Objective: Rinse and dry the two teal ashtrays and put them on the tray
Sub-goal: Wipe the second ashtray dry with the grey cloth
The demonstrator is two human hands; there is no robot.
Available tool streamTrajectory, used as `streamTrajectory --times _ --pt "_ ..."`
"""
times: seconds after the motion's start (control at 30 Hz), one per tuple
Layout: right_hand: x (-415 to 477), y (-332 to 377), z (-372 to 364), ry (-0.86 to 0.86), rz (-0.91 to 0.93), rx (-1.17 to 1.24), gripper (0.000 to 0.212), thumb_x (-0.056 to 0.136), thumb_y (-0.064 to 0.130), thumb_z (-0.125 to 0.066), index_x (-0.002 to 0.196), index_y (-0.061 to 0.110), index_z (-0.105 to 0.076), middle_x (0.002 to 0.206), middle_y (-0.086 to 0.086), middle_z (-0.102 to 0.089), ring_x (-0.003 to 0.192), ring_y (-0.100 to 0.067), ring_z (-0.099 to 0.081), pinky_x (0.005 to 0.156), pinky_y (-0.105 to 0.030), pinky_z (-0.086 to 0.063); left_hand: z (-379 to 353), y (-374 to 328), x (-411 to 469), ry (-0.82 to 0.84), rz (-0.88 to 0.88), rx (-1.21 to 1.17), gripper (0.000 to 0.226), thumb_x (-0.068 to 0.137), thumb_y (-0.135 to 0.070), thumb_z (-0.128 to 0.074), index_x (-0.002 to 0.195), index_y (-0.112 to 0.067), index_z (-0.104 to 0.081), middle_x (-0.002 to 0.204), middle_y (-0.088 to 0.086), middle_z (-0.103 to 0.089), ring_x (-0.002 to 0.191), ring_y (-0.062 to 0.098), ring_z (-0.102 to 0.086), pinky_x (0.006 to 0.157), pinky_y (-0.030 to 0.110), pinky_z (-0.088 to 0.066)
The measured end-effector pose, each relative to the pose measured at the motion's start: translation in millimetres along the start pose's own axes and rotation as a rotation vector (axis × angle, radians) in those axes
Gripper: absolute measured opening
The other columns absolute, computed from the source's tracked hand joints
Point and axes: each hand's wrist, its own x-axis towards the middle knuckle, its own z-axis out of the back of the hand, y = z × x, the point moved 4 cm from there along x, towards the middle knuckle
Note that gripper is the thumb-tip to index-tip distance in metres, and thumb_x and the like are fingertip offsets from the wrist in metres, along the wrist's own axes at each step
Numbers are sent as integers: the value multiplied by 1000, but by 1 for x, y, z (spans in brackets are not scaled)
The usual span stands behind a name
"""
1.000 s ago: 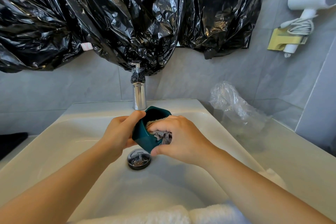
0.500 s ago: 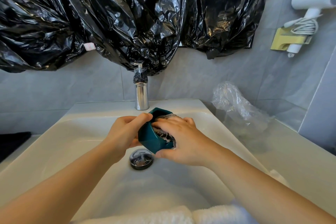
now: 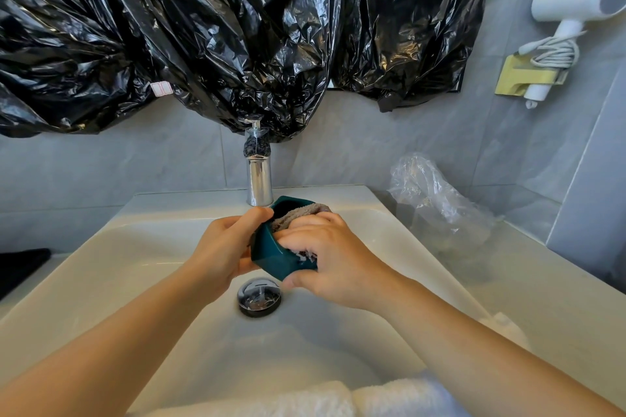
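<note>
Sheeting (image 3: 203,44) of crumpled black plastic hangs above a white sink (image 3: 84,264). Over its drain (image 3: 259,296), the left hand (image 3: 223,247) grips a tilted teal ashtray (image 3: 271,254), fingers curled round its side, while the right hand (image 3: 335,264), fingers bent, clamps a grey cloth (image 3: 294,215) into its hollow.

**Sink and table, as they stand**

A cream-white ceramic sink basin (image 3: 135,281) is set into the pale grey stone table (image 3: 542,298). A round chrome drain plug (image 3: 259,296) sits in the basin floor, and an upright chrome faucet (image 3: 259,186) stands on the rear ledge. A crumpled clear plastic bag (image 3: 437,200) lies on the table to the right. A folded white towel (image 3: 338,399) lies along the near rim.
</note>
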Motion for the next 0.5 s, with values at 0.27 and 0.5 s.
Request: streamTrajectory --times 0.27,0.5 --pt "0 -4 5 -126 3 -24 38 62 41 -85 94 24 -72 99 17 -69 101 -6 -53 95 -37 -39 0 -3 -1 -11 -16 -9 31 92 -34 -56 100 -6 -65 94 16 -73 85 26 -70 60 26 -58" --pt "-6 -11 15 -205 -152 -64 87 59 62 -80 135 31 -50 140 15 -40 131 -6 -30 109 -25 -26 3 -5 0 -34 -6 -70 32 91 -33 -57 101 -4 -66 94 18 -74 89 30 -70 65 31 -59"
